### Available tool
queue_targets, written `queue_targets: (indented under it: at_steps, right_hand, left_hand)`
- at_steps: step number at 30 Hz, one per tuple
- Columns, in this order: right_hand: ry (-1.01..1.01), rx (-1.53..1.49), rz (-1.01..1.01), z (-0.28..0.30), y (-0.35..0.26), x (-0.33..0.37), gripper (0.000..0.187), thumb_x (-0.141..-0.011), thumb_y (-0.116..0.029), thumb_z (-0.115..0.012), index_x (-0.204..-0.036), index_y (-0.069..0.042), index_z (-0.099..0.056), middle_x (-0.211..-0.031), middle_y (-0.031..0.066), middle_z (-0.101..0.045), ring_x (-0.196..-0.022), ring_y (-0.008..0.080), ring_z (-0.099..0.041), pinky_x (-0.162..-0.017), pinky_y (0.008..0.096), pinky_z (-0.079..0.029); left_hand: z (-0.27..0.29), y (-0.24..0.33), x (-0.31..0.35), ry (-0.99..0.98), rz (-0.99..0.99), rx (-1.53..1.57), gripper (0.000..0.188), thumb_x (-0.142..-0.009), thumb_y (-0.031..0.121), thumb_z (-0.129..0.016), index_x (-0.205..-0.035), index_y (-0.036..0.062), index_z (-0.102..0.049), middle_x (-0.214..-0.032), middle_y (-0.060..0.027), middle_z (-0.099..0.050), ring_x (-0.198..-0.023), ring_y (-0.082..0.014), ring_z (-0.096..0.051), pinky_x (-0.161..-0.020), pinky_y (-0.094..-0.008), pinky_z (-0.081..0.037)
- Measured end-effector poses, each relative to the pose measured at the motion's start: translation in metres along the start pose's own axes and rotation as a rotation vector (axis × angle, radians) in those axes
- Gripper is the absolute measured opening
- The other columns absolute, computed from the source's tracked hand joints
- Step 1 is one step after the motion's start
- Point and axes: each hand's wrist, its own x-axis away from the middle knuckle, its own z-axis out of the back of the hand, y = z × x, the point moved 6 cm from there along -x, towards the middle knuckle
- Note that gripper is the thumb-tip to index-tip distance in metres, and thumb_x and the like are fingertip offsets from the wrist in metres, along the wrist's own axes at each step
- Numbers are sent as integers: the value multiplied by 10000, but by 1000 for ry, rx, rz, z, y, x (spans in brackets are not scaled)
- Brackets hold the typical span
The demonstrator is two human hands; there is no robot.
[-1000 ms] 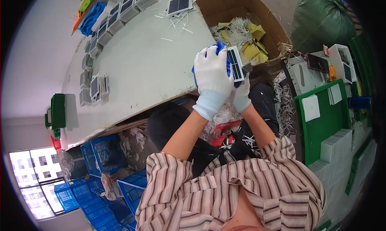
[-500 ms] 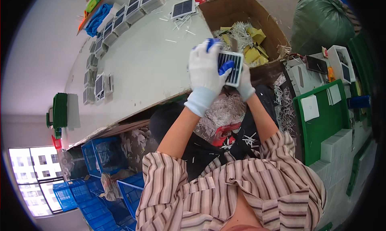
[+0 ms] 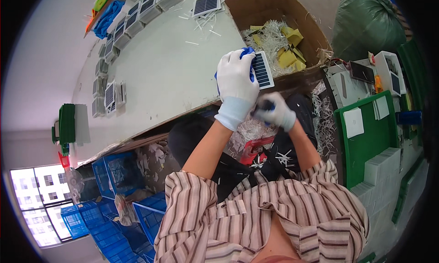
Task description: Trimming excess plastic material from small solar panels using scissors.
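My left hand [image 3: 237, 77], in a white glove with blue fingertips, grips a small solar panel [image 3: 263, 73] by its left side. The panel has dark cells with pale lines and a white border; it is held tilted at the table's edge by the cardboard box. Just below, apart from the panel, is my right hand [image 3: 278, 113] in a matching glove. Motion smears its curled fingers, and I cannot make out whether the dark patch there is a held thing. Another panel [image 3: 206, 5] lies on paper strips at the far side of the table.
Stacks of solar panels [image 3: 148, 6] line the left side of the white table [image 3: 164, 66]. The cardboard box [image 3: 256, 9] holds shredded paper and yellow pieces. A green tray [image 3: 368, 146] is on the right, a green sack [image 3: 366, 27] behind it, blue crates [image 3: 116, 176] lower left.
My right hand has come away from the panel and moved down toward my lap. My left hand keeps the panel, which has turned and now sits partly behind its fingers.
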Motion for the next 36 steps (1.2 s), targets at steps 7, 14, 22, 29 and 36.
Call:
queue_targets:
  at_steps: [7, 14, 22, 29, 36]
  right_hand:
    - [388, -189, 38, 32, -2, -7, 111, -786, -111, -686, -818, -21, -631, -684, -8, -604, -629, 35, -530, -574, 208, -444]
    - [164, -67, 52, 31, -8, -16, 132, -766, -85, -671, -846, 12, -630, -687, 3, -619, -605, 40, -538, -556, 217, -452]
    - [472, -213, 46, 14, 13, 17, 336, -779, -91, -680, -1057, -3, -514, -874, 45, -645, -772, 102, -606, -699, 246, -487]
    - [652, -709, 151, 21, 84, -58, 299, -822, -105, -625, -1083, -36, -498, -944, 74, -619, -829, 178, -622, -769, 297, -492]
    - [561, -376, 168, 39, 55, -97, 192, -874, -149, -605, -1026, -48, -548, -898, 34, -609, -796, 119, -609, -690, 267, -505]
  left_hand:
    - [1, 0, 0, 23, -25, 30, 290, -701, 0, -604, -978, 76, -639, -1041, -115, -601, -996, -313, -541, -871, -402, -438]
    - [-3, -1, 1, -9, 1, 30, 319, -671, 14, -607, -986, 62, -621, -1058, -119, -583, -1022, -316, -520, -897, -409, -416]
    - [-3, -1, 0, -8, 21, -5, 396, -660, 67, -644, -1053, 50, -602, -1078, -132, -553, -1039, -313, -497, -925, -406, -393]
    - [-3, 6, -3, -39, -33, -6, 372, -678, 30, -611, -1050, 52, -617, -1061, -136, -577, -1013, -342, -518, -870, -422, -431]
    - [-3, -4, 1, -73, -63, 75, 398, -660, 38, -634, -1056, 39, -600, -1109, -138, -551, -1079, -336, -486, -930, -423, -405]
